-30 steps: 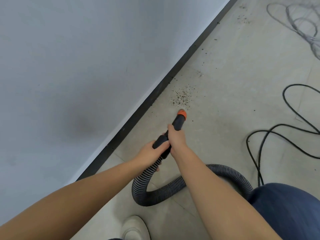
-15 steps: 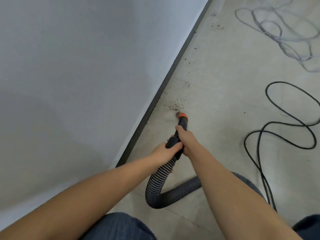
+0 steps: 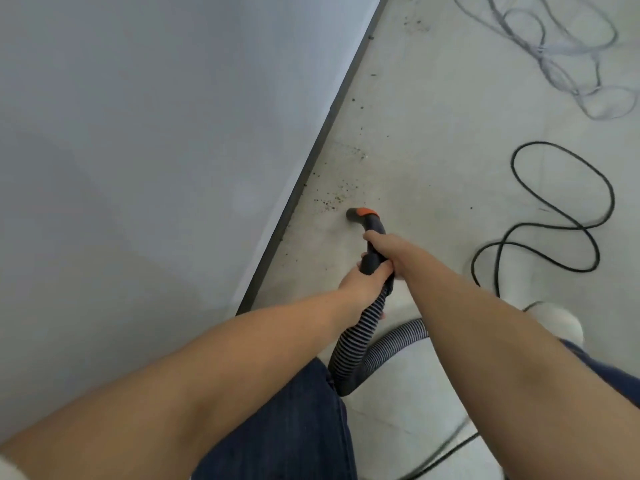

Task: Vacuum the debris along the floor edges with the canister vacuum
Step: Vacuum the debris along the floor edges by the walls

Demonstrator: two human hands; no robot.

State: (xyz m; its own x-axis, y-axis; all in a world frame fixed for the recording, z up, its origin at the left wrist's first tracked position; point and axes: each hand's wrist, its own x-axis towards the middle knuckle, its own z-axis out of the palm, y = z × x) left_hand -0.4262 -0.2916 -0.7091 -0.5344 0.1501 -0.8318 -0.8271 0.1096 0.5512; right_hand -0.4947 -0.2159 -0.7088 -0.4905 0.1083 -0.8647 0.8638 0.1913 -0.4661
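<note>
- We grip the black vacuum nozzle (image 3: 372,237) with both hands: our left hand (image 3: 363,284) wraps the lower end where the ribbed hose (image 3: 356,337) joins, and our right hand (image 3: 389,249) clasps it just above
- The nozzle's orange-collared tip (image 3: 360,213) sits low at the grey floor (image 3: 433,116), just short of the debris (image 3: 332,199)
- The dark specks lie scattered beside the dark baseboard (image 3: 311,161) under the pale wall (image 3: 156,133)
- A black cable (image 3: 554,223) loops to our right, well apart from the nozzle, with a grey cable (image 3: 561,50) tangled farther off
</note>
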